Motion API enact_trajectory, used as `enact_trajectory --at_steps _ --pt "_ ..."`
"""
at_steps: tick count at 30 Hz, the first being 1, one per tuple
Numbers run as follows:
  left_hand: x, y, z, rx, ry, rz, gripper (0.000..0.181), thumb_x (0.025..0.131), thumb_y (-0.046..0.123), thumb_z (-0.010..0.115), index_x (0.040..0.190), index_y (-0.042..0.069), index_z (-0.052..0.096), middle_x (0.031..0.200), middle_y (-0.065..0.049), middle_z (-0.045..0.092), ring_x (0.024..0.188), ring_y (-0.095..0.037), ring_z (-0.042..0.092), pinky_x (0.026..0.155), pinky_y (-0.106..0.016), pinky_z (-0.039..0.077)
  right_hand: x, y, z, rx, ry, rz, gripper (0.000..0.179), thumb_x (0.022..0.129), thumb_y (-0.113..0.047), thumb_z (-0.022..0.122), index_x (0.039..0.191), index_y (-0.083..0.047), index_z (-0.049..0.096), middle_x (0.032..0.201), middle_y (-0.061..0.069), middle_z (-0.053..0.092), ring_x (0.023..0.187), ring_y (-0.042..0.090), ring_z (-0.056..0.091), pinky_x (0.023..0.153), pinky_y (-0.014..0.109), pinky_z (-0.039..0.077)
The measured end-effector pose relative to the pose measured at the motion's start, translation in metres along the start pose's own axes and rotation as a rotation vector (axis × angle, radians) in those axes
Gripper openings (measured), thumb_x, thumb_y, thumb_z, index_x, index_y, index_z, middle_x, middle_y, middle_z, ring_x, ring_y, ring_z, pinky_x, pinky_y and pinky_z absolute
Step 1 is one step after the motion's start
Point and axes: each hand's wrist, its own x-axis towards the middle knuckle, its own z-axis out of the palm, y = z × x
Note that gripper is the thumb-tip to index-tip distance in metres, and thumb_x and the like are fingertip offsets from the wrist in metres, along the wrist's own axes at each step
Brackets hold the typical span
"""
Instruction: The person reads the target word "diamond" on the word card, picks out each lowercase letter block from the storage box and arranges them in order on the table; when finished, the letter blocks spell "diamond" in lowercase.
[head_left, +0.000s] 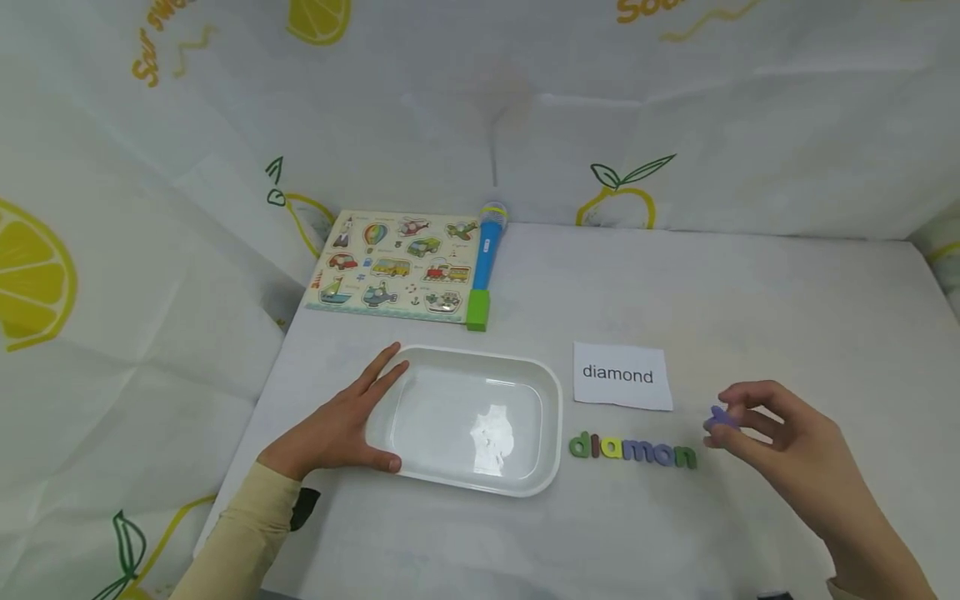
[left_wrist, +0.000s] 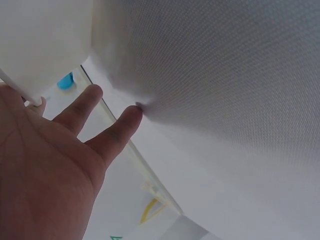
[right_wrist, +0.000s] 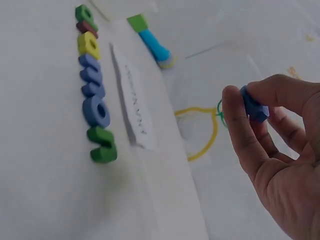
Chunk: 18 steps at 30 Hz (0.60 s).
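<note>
My left hand (head_left: 337, 429) lies along the left end of a white rectangular tray (head_left: 551, 400), fingers straight and spread, with the thumb at the near rim and fingertips at the far one. In the left wrist view its straight fingers (left_wrist: 117, 135) show beside the tray's outer wall (left_wrist: 45, 45). My right hand (head_left: 795, 450) pinches a small purple-blue toy letter (head_left: 722, 418) between thumb and fingertips, raised above the table; its shape is partly hidden. Left of that hand, several coloured toy letters (head_left: 633, 450) lie in a row reading "diamon". Behind them is a white paper card (head_left: 622, 377) printed "diamond".
A wooden picture puzzle board (head_left: 397, 267) with vehicles lies at the back left. Against its right edge rests a blue toy microphone (head_left: 486, 254) with a green end. White sheeting (head_left: 450, 125) with lemon prints hangs behind the white table (head_left: 787, 308).
</note>
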Motion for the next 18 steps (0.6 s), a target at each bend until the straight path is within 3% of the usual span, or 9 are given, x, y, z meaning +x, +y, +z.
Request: enact_trajectory --at_steps 4,8,13,18 --pt "0.0 -0.001 0.0 -0.006 -0.01 -0.016 0.132 0.062 0.069 0.087 0.164 0.022 0.019 0.169 0.012 -0.008 0.146 -0.031 0.031 0.104 -0.053 0.044 -0.003 0.021 -0.006 -0.121 0.016 0.032 0.052 0.092 -0.01 0.076 0.14 -0.011 0.057 0.118 -0.005 0.07 0.094 -0.001 0.069 0.075 0.014 0.053" --pt "0.0 0.001 -0.001 -0.01 -0.012 -0.014 0.132 0.062 0.071 0.086 0.164 0.019 0.02 0.169 0.01 -0.007 0.146 -0.032 0.031 0.104 -0.054 0.044 -0.006 0.039 -0.006 -0.211 0.023 0.081 0.047 0.094 -0.019 0.076 0.137 -0.011 0.06 0.111 0.004 0.075 0.093 -0.009 0.065 0.072 0.01 0.05" --pt "-0.001 0.001 -0.002 -0.013 -0.018 -0.017 0.132 0.062 0.072 0.085 0.164 0.02 0.019 0.169 0.01 -0.008 0.147 -0.032 0.029 0.104 -0.054 0.044 -0.009 0.053 0.001 -0.283 0.048 0.115 0.037 0.092 -0.017 0.078 0.127 -0.011 0.066 0.103 0.008 0.076 0.085 -0.012 0.063 0.068 0.009 0.049" --pt "-0.001 0.002 -0.001 -0.012 -0.01 -0.008 0.13 0.063 0.066 0.088 0.163 0.019 0.02 0.17 0.008 -0.006 0.147 -0.034 0.029 0.104 -0.056 0.044 -0.01 0.059 0.007 -0.298 0.063 0.044 0.042 0.088 -0.006 0.079 0.128 -0.009 0.065 0.108 0.012 0.072 0.088 -0.016 0.057 0.073 0.004 0.046"
